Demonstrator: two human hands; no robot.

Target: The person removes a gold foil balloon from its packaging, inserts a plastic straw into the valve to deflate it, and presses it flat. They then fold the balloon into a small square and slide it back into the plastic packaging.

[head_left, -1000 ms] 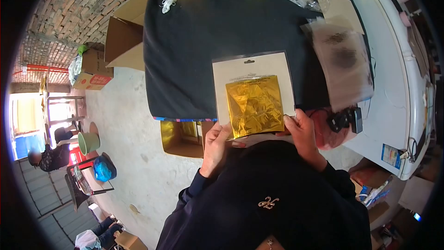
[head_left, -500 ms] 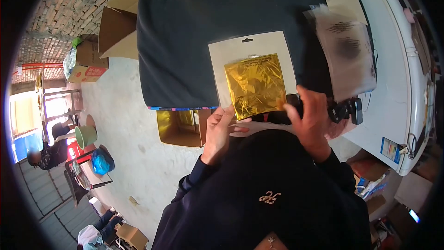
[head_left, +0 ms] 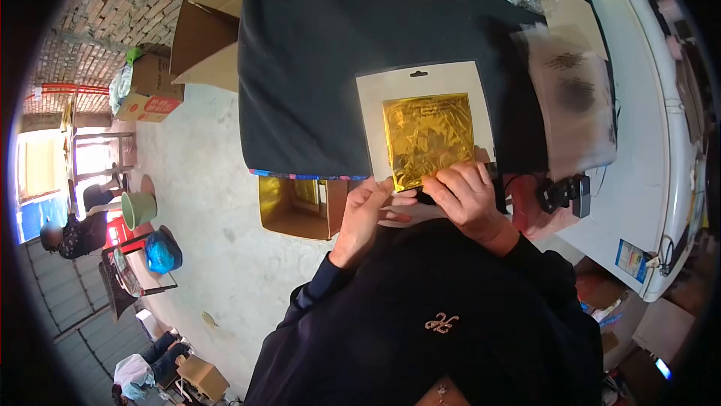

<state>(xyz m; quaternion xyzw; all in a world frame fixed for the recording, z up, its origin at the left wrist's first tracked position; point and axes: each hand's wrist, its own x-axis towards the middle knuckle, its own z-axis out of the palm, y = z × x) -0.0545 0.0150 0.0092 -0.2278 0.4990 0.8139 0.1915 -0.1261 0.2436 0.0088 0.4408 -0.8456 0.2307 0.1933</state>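
A folded gold foil packet lies over a white card with a hanging slot at its top, at the near edge of the dark-covered table. Clear plastic shows around the card. My left hand pinches the near left corner of the gold packet between thumb and fingers. Over its near right edge, my right hand is closed with bent fingers, thumb tip near the foil's bottom edge. Whether card and foil are both gripped is hidden under the fingers.
Clear printed plastic bags lie stacked on the table's right side. A black device sits by the near right edge. Below the table's left edge stands an open cardboard box. Two other people are at the far left, away from the table.
My right hand has moved left and down from beside the card onto the packet's near edge, its fingers closing. The foil looks flatter and straighter. The whole view has shifted slightly.
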